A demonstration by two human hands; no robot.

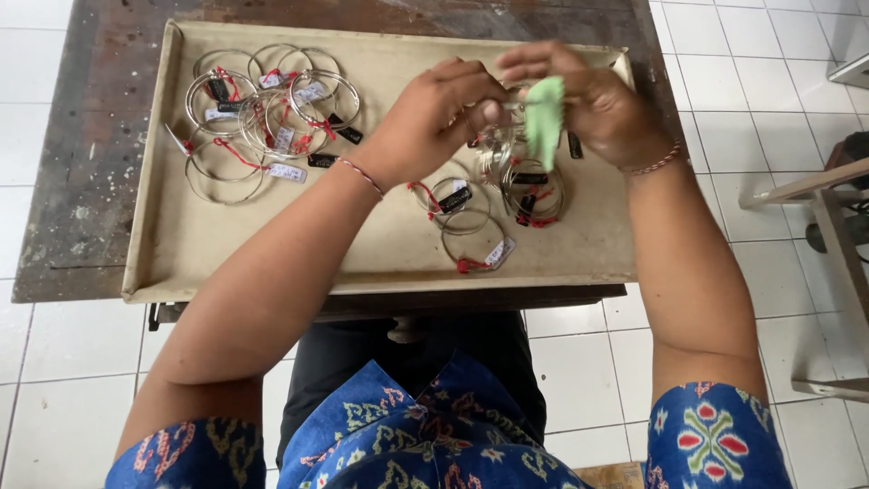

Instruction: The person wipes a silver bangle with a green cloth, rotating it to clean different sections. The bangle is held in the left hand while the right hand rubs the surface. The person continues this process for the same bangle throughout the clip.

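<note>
My left hand (434, 113) grips a silver bangle (501, 138) above the right half of a shallow beige tray (172, 244). My right hand (588, 95) pinches a small light-green cloth (544, 118) against that bangle. Just below the hands, on the tray, lies a small stack of silver bangles (532, 192) with red strings and black tags, and two more tagged bangles (466, 222) lie beside it. A larger cluster of tagged silver bangles (262, 113) lies at the tray's far left.
The tray rests on a worn dark wooden table (81, 172) over a white tiled floor (751, 72). A metal frame of a stand or chair (833, 226) stands at the right. My lap, in dark trousers and a blue patterned top, is below the table edge.
</note>
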